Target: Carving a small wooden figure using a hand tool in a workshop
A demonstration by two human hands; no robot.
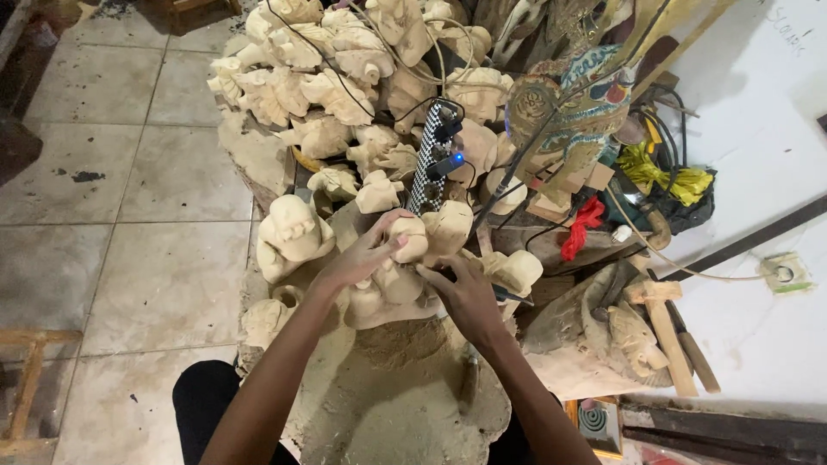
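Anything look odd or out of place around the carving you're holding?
One thing: a checkered power strip with plugs and a lit blue light lies tilted on the heap of unfinished carvings, its cables trailing across them. Both hands, left hand and right hand, grip the pale carving.

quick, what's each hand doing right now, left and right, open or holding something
Left hand: closed around the pale unpainted wooden carving, fingers over its top.
Right hand: fingers pressed against the same carving's lower right side; whether it grips anything cannot be told.

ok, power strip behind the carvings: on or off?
On. The power strip shows a blue light lit at a plug, with black cables plugged in, beyond the left hand and right hand.
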